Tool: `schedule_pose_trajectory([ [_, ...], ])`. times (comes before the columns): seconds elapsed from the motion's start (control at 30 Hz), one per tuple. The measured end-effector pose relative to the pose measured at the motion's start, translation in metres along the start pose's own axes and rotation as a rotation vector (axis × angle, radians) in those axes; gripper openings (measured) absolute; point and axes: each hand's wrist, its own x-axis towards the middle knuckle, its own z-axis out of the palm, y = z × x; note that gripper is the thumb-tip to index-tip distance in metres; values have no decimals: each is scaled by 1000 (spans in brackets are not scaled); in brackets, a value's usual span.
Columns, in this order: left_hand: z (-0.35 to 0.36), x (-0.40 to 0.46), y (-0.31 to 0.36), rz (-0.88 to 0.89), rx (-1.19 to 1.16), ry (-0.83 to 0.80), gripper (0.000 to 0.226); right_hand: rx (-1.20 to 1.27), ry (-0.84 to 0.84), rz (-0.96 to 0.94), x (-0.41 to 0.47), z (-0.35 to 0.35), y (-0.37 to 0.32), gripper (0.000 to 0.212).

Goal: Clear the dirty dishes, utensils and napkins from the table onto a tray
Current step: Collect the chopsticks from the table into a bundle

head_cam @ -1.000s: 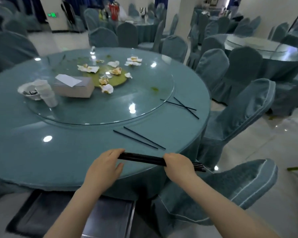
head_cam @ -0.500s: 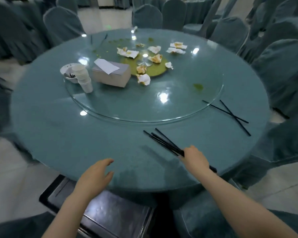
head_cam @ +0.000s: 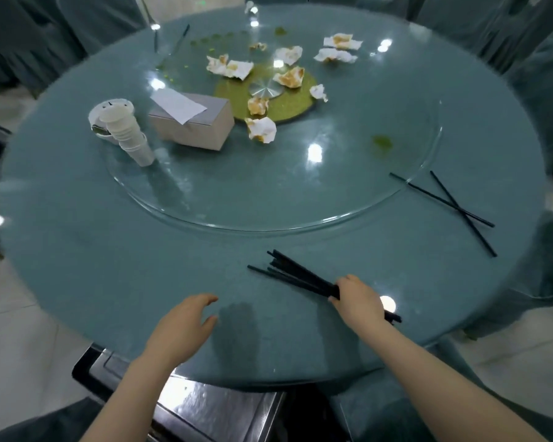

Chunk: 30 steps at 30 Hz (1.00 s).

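Tray (head_cam: 205,406): partly hidden under table (head_cam: 109,250) | right hand (head_cam: 358,298): chopsticks (head_cam: 300,275) gripped, ends fanned | left hand (head_cam: 182,327): held open, fingers relaxed.

No readable text, label, brand or number anywhere: tissue box (head_cam: 193,124) blank grey, stacked paper cups (head_cam: 131,138) plain white.

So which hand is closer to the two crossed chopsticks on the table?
Right. The right hand, gripping a bundle of chopsticks, sits below and left of the crossed chopsticks. The left hand is farther away, open near the table's front edge.
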Motion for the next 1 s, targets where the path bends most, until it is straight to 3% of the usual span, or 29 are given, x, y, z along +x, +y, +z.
schedule_pose_trajectory([
  [0.3,4,60,73,171,85,-59,43,7,-23,-37,7,-2,41,18],
  [0.47,13,102,125,285,98,-79,44,-46,77,92,6,-20,98,5],
  [0.67,26,158,187,442,162,-78,51,-26,173,315,14,-55,166,21],
  [0.83,34,200,225,429,273,-121,71,196,276,450,38,-78,208,20],
  [1.0,43,217,236,372,394,-190,77,193,314,467,80,-99,228,18],
])
